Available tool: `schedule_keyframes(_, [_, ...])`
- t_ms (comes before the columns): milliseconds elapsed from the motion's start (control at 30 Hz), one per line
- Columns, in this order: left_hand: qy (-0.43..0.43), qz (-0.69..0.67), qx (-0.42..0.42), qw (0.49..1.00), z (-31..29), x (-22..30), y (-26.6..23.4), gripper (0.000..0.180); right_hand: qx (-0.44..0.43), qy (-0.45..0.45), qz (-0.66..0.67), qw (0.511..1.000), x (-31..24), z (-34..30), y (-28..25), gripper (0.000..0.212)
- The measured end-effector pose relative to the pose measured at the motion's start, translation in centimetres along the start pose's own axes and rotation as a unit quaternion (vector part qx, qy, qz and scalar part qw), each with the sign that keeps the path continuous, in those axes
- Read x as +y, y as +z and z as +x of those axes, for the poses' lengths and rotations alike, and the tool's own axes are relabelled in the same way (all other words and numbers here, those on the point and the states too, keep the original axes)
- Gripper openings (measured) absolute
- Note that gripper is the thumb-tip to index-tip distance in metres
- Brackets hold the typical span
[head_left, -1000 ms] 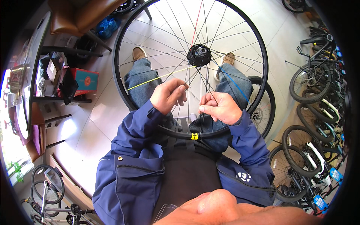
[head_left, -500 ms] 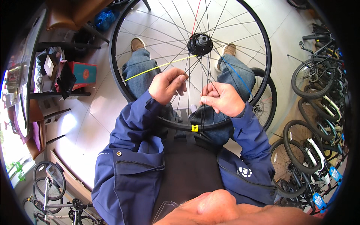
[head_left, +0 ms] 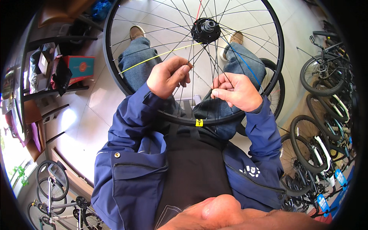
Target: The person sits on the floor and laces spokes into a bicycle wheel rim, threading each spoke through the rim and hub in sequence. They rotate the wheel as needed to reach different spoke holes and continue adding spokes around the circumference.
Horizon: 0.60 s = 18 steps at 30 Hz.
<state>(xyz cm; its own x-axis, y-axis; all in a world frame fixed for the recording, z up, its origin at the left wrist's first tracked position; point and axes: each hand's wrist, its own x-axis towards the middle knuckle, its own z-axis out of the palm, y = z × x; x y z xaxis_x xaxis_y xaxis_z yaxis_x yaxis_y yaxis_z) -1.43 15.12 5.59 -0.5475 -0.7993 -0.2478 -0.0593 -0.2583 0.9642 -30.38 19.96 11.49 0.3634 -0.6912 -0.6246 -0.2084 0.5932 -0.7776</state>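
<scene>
A spoked bicycle wheel with a black rim point(head_left: 107, 42) lies tilted over my knees. Its black hub point(head_left: 206, 30) sits at the far middle, and a yellow sticker point(head_left: 199, 122) marks the near rim. Among the dark spokes run a yellow spoke point(head_left: 153, 58), a blue spoke point(head_left: 245, 63) and a red one. My left hand point(head_left: 168, 76) is closed, thumb against curled fingers, on a dark spoke below the hub. To its right, my right hand point(head_left: 239, 92) pinches another dark spoke between thumb and forefinger. Both hands are inside the rim.
Behind the wheel's right side stands another wheel with a tyre point(head_left: 283, 92). Several parked bicycles point(head_left: 318, 76) line the right. At left are a table with a red and teal box point(head_left: 79, 66) and a brown chair; more bicycles point(head_left: 50, 191) stand lower left.
The wheel appears slightly larger and higher in view. Both hands have moved slightly up, the right one also to the right, widening the gap between them.
</scene>
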Motion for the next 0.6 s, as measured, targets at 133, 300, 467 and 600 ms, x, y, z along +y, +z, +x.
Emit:
schedule_keyframes(133, [0.002, -0.005, -0.007, 1.000, 0.0, -0.1, -0.1, 0.028, 0.016, 0.018, -0.016, 1.000, -1.0, -0.9, -1.4, 0.021])
schedule_keyframes(300, [0.009, -0.005, -0.012, 1.000, 0.0, -0.2, -0.2, 0.028, -0.011, 0.030, -0.090, 0.995, -2.6, -1.3, -3.4, 0.019])
schedule_keyframes(467, [0.006, 0.008, -0.012, 1.000, 0.1, -0.3, -0.2, 0.030, -0.009, 0.030, -0.079, 0.996, -2.1, -1.0, -2.9, 0.016])
schedule_keyframes(600, [0.007, 0.006, -0.007, 1.000, 0.0, -0.2, -0.1, 0.029, 0.009, 0.012, -0.040, 0.999, -1.3, -0.9, -2.0, 0.016])
